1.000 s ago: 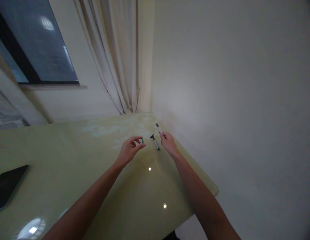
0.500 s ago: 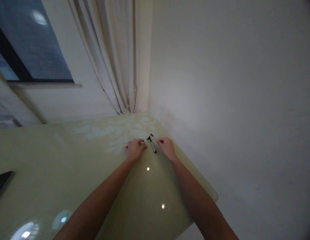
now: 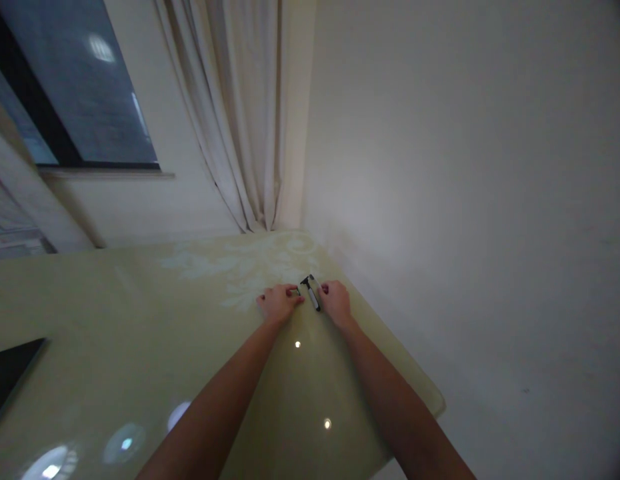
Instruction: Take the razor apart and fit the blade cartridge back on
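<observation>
Thumb and forefinger of the left hand [image 3: 279, 304] are held nearly together, with only a narrow gap left between their tips, and a small dark piece [image 3: 298, 291] is pinched there; its exact kind cannot be told at this size. By the right hand [image 3: 337, 302] a slim stick with a dark tip [image 3: 312, 277] is gripped, the fingers being curled in closely around its near end, so that most of its length is hidden and only the far end is seen. Between the two hands a T-shaped razor [image 3: 313, 298] is laid on the table [image 3: 140, 320], its black head pointed away toward the far corner and its grey handle, ended in black, slanted back toward the right wrist. The small piece is held just beside the left of the razor's head, and the stick's tip just beside its right; whether either is touched to the razor cannot be made out.

The glossy, yellowish tabletop is marked near its far corner by a pale leaf-and-scroll pattern, and bright round reflections [image 3: 327, 423] are thrown back from it. Well apart on the left, a flat black object [image 3: 13, 373] is cut off by the edge of the view. Behind, a dark-framed window [image 3: 80, 80] is flanked by cream curtains [image 3: 250, 120], and the right side is filled by a plain wall [image 3: 465, 200].
</observation>
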